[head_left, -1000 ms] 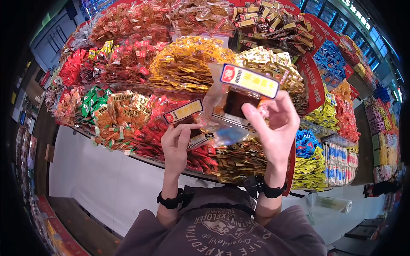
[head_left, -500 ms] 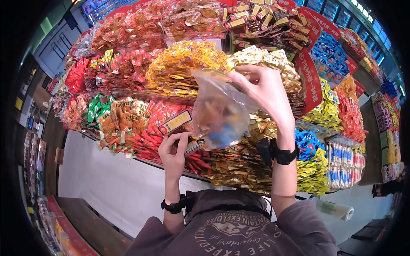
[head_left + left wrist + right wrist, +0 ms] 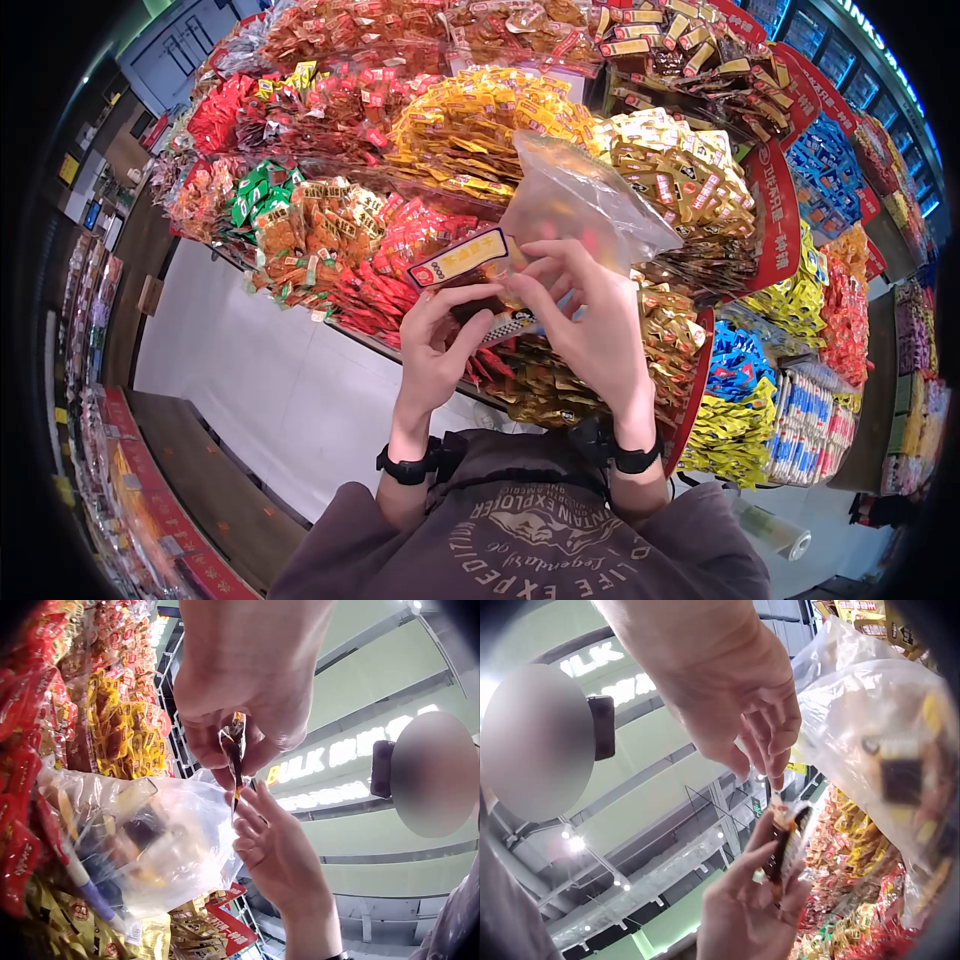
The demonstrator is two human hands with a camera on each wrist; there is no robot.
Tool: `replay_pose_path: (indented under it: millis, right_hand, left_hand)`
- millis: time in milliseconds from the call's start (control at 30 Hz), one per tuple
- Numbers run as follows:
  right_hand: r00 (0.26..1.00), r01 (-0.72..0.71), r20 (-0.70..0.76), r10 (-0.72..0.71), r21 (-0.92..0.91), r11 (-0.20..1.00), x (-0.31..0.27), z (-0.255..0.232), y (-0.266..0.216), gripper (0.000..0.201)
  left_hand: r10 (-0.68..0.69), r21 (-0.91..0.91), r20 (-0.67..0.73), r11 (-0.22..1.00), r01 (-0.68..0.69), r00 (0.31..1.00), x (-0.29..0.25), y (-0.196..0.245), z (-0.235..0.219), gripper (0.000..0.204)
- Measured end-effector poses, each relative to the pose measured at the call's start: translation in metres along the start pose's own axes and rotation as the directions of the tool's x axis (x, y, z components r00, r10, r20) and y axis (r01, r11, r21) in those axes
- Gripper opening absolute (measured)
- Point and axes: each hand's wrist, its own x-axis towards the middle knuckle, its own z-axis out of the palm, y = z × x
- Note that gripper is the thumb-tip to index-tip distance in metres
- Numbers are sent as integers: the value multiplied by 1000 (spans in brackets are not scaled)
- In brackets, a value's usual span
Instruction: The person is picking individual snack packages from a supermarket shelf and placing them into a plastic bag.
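Observation:
A small clear snack packet with a yellow, blue-edged label and dark contents is gripped between the left hand's thumb and fingers. Seen edge-on, the packet sits between those fingers in the left wrist view. The right hand reaches in from the other side, fingertips right at the packet's edge. Its thumb and fingers stand apart in the right wrist view, above the packet. Behind the right hand, a clear plastic bag with several snacks inside overlaps the display; a dark packet shows through it.
Heaped snack packets fill the tiered display ahead: yellow packets, gold packets, red packets and green packets. A red divider sign stands at the right. A roll of plastic bags lies at lower right.
A second packet seen earlier in the right hand is gone from it. The right hand, which held the bag up, has come down to the left hand's packet; the bag now sits behind it.

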Motion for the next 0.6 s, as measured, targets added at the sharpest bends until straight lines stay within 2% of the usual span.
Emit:
replay_pose_path:
  millis: [33,67,133,200,267,333,367,400,433,500,533,600]
  right_hand:
    - [999,-26,-22,27,20,999,-1,10,2,22]
    - [1000,-24,-16,24,20,1000,-1,14,5,22]
    - [997,-72,24,72,-11,997,-1,20,9,24]
    - [996,-45,71,49,-56,997,-1,23,16,22]
    - [996,-79,50,77,52,995,0,30,18,17]
    - [996,-93,19,92,53,994,2,37,15,12]
    - [990,-137,-21,143,163,977,2,40,16,11]
    - [979,-176,-55,198,273,946,2,44,16,9]
    - [973,-204,-28,231,377,904,2,47,14,8]
    - [972,-204,-17,233,429,880,1,52,5,8]
    - [971,-205,-11,240,480,853,0,54,3,8]
    - [967,-216,-16,253,467,857,-1,58,3,8]
  left_hand:
    - [-16,-22,40,1000,17,999,0,3,-1,20]
    - [73,77,115,994,-82,991,1,-6,-9,21]
    - [28,99,222,994,-52,975,0,-4,-19,22]
    - [63,96,213,992,-85,975,1,-7,-24,22]
    - [97,94,203,989,-118,974,0,-8,-25,23]
    - [175,-74,-15,982,-176,984,0,-7,-21,26]
    - [222,-59,-48,973,-224,974,1,-7,-26,35]
    - [223,-59,-57,972,-226,973,1,-6,-31,35]
    - [204,-69,-59,976,-208,977,0,-4,-36,39]
    - [187,-73,-37,979,-190,982,0,-4,-48,50]
    - [189,-76,-42,978,-192,981,-1,-3,-51,50]
    - [210,-115,-41,970,-213,977,-1,2,-53,51]
